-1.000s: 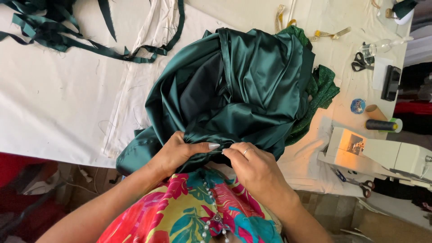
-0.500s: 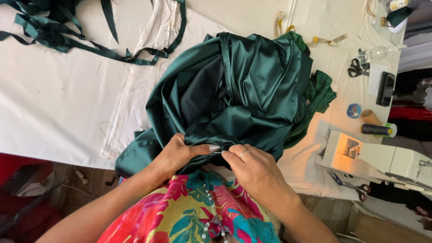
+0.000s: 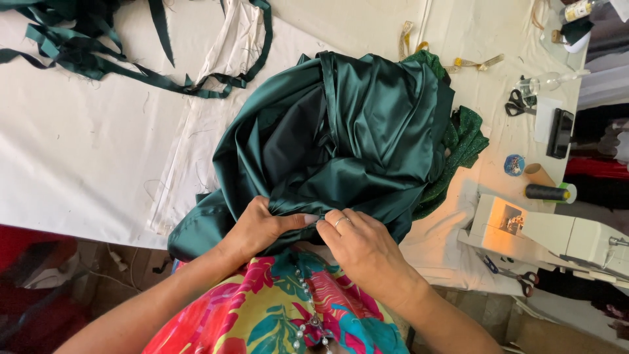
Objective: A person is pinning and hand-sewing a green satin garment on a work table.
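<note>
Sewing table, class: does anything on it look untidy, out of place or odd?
Yes. Green fabric strips lie tangled at the far left corner of the table, and loose threads dot its white cloth. The green satin is bunched in a heap where both hands pinch its edge.

The fabric (image 3: 341, 144) hides the left hand's (image 3: 262, 226) fingertips; the sewing machine (image 3: 557, 236) runs off the right edge, perhaps half unseen.

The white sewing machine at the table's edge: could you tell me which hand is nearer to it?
Right. The right hand pinches the green satin fabric on the side toward the sewing machine; the left hand lies beyond it, farther away.
</note>
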